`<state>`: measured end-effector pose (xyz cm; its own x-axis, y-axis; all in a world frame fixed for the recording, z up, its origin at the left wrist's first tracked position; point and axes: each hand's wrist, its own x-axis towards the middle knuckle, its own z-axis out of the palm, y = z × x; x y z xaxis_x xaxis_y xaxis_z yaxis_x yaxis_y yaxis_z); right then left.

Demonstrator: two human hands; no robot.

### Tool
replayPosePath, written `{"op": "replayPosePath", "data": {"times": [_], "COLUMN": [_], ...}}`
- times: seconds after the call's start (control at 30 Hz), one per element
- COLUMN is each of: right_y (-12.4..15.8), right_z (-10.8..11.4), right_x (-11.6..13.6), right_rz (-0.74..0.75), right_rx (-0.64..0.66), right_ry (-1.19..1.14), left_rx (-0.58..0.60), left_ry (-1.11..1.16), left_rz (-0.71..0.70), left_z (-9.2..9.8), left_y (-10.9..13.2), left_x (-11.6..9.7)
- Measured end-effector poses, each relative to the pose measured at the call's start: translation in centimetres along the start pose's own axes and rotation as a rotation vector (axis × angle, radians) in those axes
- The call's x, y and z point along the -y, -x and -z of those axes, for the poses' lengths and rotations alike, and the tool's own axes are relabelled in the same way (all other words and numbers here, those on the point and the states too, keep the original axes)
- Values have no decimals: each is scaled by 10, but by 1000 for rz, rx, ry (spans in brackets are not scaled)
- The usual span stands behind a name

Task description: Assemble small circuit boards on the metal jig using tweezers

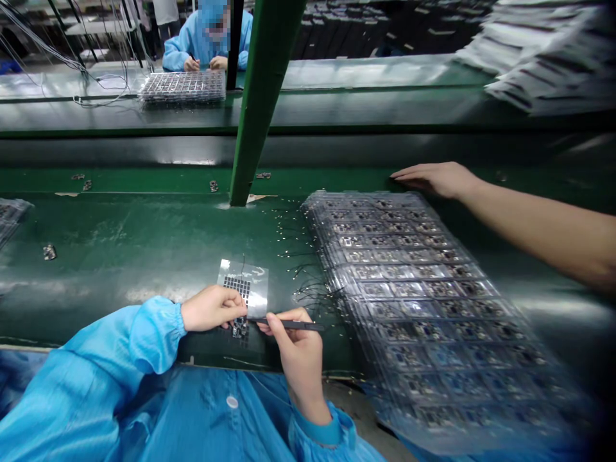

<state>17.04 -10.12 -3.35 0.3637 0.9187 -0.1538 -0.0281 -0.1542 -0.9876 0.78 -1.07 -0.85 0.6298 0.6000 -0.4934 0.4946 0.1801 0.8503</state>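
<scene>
My left hand (215,308) is closed, fingertips pinched at the upper end of a small circuit board (238,328). Between the fingers of my right hand (297,343) lies a pair of dark tweezers (293,325), its tip reaching left to the board and my left fingertips. Just beyond, on the green bench, lies a clear sheet (258,282) bearing rows of small black squares (239,285). The board is close above the bench; whether it touches cannot be made out. Fingers partly hide the tweezer tip.
Stacked clear trays (414,289) of circuit boards stand at the right, with thin black wires (308,285) along their left side. A co-worker's bare arm (539,221) reaches in behind them. A green post (262,96) rises ahead. A loose board (49,251) lies left. Another person (180,51) sits opposite.
</scene>
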Motion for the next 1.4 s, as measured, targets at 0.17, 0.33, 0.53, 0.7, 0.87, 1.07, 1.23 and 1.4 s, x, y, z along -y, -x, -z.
{"op": "replayPosePath", "data": {"times": [0.17, 0.33, 0.53, 0.7, 0.87, 1.07, 1.23, 1.4], "right_y": [2, 3, 3, 3, 3, 4, 6, 7], "right_z": [-3, -5, -5, -5, -5, -6, -4, -4], "right_x": [-3, -5, -4, -6, -6, -7, -7, -9], "right_rz": [29, 29, 34, 39, 44, 76, 99, 52], "right_rx": [-41, -49, -53, -52, -54, -69, -95, -59], "right_ry": [7, 16, 23, 40, 35, 68, 47, -22], "left_rx": [-6, -9, 4, 22, 3, -39, -102, -66], "left_ry": [2, 7, 21, 48, 26, -17, 25, 157], "left_rz": [-7, -10, -13, -32, -50, -81, -71, -17], "left_z": [0, 0, 0, 0, 0, -3, -1, 2], "left_y": [0, 0, 0, -1, -1, 0, 0, -1], "left_x": [0, 1, 2, 3, 3, 3, 2, 0]}}
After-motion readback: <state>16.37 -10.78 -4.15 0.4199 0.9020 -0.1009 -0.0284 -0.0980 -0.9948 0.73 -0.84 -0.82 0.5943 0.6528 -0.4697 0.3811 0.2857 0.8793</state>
